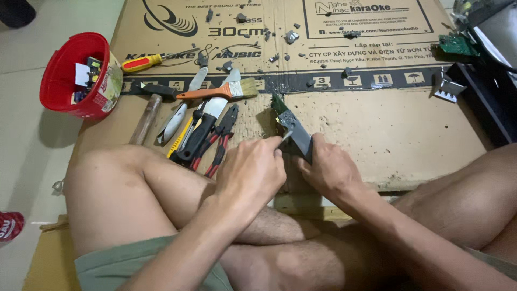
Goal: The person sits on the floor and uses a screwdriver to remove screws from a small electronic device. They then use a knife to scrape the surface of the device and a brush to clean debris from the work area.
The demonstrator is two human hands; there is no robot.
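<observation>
Your left hand [252,171] is clenched on a thin metal tool [284,136], tip against the board [293,133]. Your right hand [329,168] clamps that grey-coated board upright on the cardboard [409,134], frame centre. Pliers [221,141] and brush [221,91] lie at 10 o'clock; red bucket [70,81] farther out at 10.
</observation>
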